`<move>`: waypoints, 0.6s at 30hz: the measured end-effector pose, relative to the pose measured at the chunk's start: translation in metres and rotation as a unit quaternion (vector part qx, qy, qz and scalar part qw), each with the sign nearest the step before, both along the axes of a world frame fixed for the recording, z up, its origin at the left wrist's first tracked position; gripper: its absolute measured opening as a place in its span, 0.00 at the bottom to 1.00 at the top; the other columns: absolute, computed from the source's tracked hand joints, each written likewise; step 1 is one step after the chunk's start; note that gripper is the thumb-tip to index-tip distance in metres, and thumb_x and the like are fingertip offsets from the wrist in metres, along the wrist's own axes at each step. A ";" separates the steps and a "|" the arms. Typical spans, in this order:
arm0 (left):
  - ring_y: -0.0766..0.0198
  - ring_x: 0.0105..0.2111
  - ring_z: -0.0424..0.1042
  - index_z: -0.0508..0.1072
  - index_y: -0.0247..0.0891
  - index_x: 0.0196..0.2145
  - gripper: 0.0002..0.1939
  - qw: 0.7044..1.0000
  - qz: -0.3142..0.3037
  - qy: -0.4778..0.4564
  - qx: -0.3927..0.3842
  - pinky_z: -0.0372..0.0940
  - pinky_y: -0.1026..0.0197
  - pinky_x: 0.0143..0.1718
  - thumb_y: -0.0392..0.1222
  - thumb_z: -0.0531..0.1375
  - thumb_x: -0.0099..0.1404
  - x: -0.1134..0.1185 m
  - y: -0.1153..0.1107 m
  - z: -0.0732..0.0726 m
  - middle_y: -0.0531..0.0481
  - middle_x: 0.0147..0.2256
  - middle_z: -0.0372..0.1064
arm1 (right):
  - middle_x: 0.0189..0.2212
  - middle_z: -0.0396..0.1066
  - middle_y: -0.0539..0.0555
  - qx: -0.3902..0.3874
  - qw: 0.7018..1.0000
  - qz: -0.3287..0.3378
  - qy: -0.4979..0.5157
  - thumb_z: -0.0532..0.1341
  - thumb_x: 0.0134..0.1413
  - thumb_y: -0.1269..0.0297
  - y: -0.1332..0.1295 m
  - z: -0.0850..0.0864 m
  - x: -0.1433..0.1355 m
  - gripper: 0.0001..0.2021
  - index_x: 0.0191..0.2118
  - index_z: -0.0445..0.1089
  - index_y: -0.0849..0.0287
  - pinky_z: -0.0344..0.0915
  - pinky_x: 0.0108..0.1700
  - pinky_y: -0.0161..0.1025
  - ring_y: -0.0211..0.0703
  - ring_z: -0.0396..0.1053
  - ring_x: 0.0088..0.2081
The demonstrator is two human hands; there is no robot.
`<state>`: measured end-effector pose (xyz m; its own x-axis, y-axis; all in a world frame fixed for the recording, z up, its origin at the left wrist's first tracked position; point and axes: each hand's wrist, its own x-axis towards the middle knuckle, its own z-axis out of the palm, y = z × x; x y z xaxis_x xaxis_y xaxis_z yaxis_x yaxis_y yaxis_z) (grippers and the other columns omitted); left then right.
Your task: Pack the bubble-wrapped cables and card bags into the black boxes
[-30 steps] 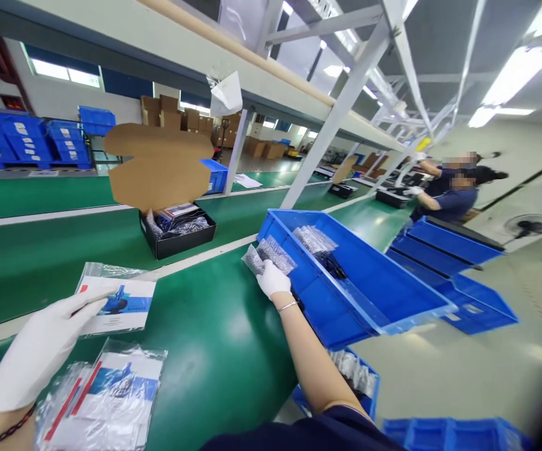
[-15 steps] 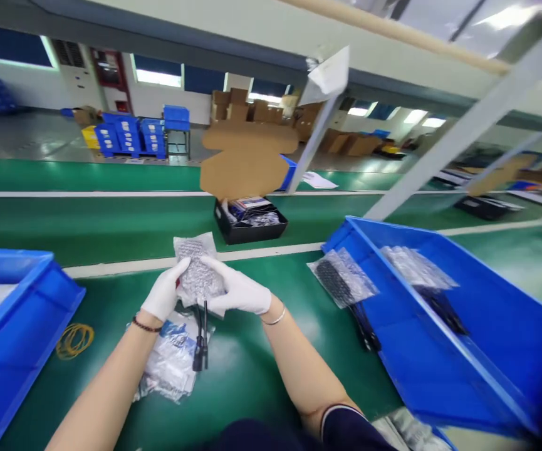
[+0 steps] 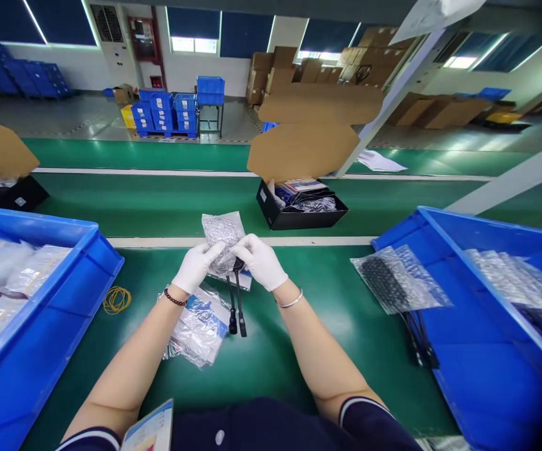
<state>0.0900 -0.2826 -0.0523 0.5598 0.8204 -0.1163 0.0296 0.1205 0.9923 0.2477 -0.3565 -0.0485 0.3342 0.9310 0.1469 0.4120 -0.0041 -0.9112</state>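
Both hands wear white gloves and meet at a bubble-wrap pouch (image 3: 224, 233) above the green table. Fingers of my left hand (image 3: 198, 264) close on the pouch's left side. My right hand (image 3: 260, 260) pinches its lower right edge, where black cables (image 3: 233, 313) come out and hang down with their connectors. Below and left of the pouch lie flat clear plastic bags (image 3: 200, 329) with blue and white contents, partly behind my left wrist. Another bubble-wrap pouch (image 3: 395, 279) with black cables rests by the right blue bin.
Blue bins (image 3: 71, 294) (image 3: 482, 326) with wrapped items stand left and right. Yellow rubber bands (image 3: 116, 300) lie near the left bin. Beyond the white strip are an open black box (image 3: 306, 218) with a cardboard lid and another box (image 3: 24, 194) at far left.
The view has swung left and down, bringing the left box into sight. My right hand has shifted its fingers from the pouch's upper part to the lower edge by the cables.
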 end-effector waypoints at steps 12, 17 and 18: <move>0.60 0.31 0.68 0.75 0.32 0.34 0.27 0.998 -0.004 0.045 0.045 0.64 0.62 0.35 0.63 0.62 0.54 -0.001 -0.001 0.007 0.48 0.31 0.72 | 0.24 0.67 0.45 -0.028 0.997 -0.025 -0.066 0.61 0.51 0.48 -0.002 0.006 0.000 0.16 0.28 0.63 0.56 0.58 0.34 0.36 0.39 0.64 0.28; 0.57 0.36 0.70 0.76 0.32 0.38 0.27 0.997 -0.022 0.037 0.058 0.65 0.60 0.40 0.62 0.62 0.55 -0.002 0.000 0.007 0.47 0.34 0.74 | 0.24 0.67 0.45 -0.035 0.995 -0.027 -0.086 0.60 0.52 0.49 -0.004 0.007 -0.001 0.15 0.28 0.63 0.56 0.58 0.33 0.36 0.38 0.64 0.28; 0.57 0.36 0.70 0.77 0.32 0.38 0.27 0.997 -0.022 0.038 0.060 0.65 0.60 0.40 0.62 0.62 0.55 -0.002 0.001 0.007 0.48 0.34 0.74 | 0.24 0.67 0.45 -0.036 0.995 -0.025 -0.086 0.60 0.52 0.49 -0.003 0.007 -0.001 0.15 0.28 0.63 0.56 0.58 0.33 0.36 0.38 0.64 0.28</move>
